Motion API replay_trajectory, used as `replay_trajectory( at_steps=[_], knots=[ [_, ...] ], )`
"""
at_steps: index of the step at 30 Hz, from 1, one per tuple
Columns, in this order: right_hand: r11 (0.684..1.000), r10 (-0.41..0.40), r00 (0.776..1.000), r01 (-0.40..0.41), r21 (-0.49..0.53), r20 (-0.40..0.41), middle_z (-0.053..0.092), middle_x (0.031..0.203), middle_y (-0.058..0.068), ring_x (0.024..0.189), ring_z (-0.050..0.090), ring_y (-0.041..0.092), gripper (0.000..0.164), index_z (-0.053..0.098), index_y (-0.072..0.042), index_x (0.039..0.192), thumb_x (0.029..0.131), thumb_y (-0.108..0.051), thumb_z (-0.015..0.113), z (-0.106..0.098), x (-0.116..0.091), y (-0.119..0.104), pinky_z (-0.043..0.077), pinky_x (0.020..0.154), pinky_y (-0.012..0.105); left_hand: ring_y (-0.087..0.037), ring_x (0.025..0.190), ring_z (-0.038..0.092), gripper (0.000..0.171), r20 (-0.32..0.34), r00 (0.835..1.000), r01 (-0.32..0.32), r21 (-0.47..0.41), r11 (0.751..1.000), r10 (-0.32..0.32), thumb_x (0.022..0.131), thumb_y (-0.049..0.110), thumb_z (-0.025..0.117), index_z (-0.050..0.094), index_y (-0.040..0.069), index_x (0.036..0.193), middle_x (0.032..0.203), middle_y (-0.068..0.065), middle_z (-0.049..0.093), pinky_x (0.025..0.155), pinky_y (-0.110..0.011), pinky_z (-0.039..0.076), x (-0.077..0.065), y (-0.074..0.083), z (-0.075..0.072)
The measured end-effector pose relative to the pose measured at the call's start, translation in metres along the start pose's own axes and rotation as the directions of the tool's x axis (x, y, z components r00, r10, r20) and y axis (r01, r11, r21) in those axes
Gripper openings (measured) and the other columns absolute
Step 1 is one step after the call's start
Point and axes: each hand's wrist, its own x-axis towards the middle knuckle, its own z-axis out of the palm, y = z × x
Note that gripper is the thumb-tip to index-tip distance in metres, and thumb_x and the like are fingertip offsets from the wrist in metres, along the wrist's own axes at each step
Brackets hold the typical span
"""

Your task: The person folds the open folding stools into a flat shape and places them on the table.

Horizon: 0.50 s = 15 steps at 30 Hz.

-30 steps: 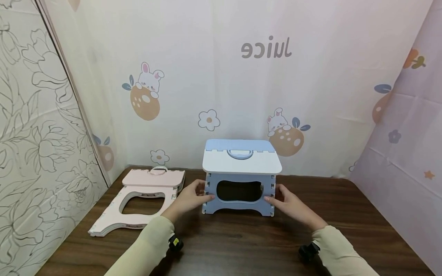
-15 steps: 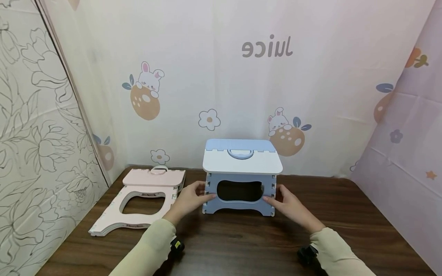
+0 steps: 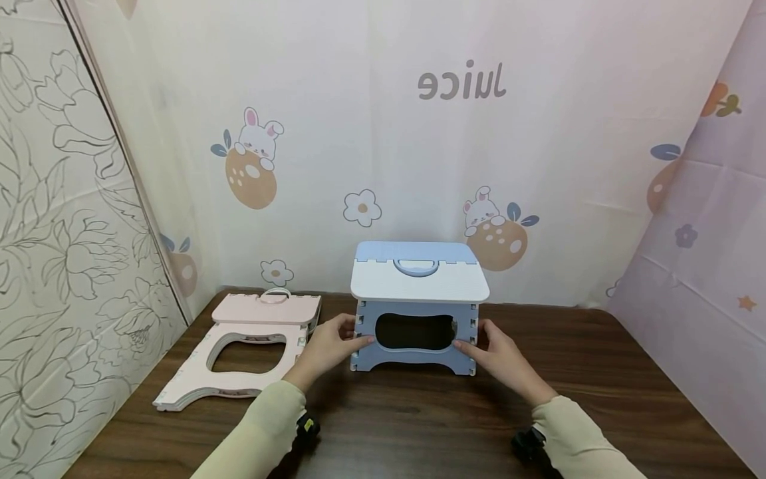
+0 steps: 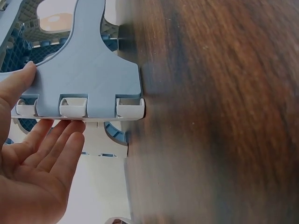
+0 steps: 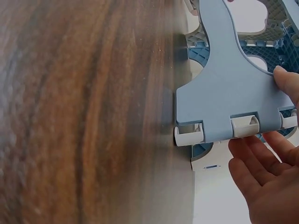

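Observation:
A blue and white folding step stool [image 3: 419,283] stands unfolded on the table, its carry handle flat in the top. At its left side my left hand [image 3: 326,346] grips the edge, thumb on the blue front panel [image 4: 107,79] and fingers against the white hinged side. My right hand [image 3: 499,352] holds the opposite edge the same way; in the right wrist view its thumb [image 5: 285,81] lies on the blue panel and its fingers touch the side below the hinges. The stool's back is hidden in the head view.
A pale pink folding stool [image 3: 254,382] lies folded flat on the dark wooden table [image 3: 407,432], left of my left hand. Behind the table hangs a printed curtain [image 3: 359,133], with a floral curtain [image 3: 78,233] on the left.
The blue and white stool stays where it was, both hands still holding its sides. My right thumb and forearm have shifted slightly left.

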Motion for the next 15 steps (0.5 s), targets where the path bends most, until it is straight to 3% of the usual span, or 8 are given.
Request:
replay_trajectory(
  at_steps=[15],
  knots=[
    [1.000,0.005,1.000,-0.005,-0.019,-0.025,0.063,0.105,0.008,0.090,0.061,0.020,0.057,0.054,-0.003,0.126,0.092,-0.045,0.072,-0.0001,0.0006,0.0020,0.053,0.072,0.032,-0.015,0.096,0.063,0.054,0.006,1.000,-0.003,0.034,0.999,0.003,0.084,0.052,0.077,0.067,0.013,0.121,0.102,0.003,0.066,0.084,-0.042,0.053,0.0019,-0.0011,-0.0005]
  ],
)
